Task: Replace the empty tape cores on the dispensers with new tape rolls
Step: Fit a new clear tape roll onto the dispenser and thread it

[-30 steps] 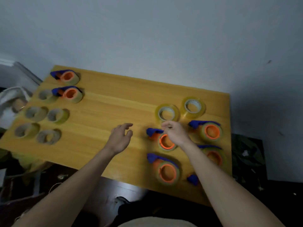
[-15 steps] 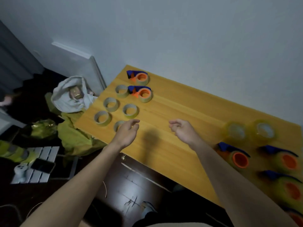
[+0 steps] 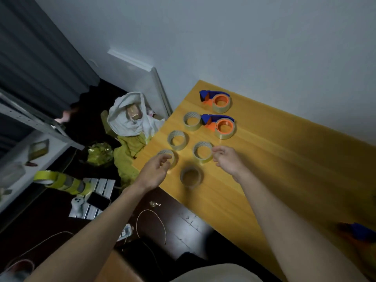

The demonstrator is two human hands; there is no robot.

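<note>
Both forearms outstretched, left hand (image 3: 155, 171) and right hand (image 3: 227, 159) loosely curled, empty.

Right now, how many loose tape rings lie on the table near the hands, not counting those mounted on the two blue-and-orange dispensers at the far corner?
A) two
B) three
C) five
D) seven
C: five loose rings show on the table: one beside the nearer dispenser, one below it, one by the right hand, one partly behind the left hand, one nearest.

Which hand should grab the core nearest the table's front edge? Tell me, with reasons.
Either could, but left looks slightly better: the left hand hovers open just beside that core. The right hand sits by the ring behind it.
</note>
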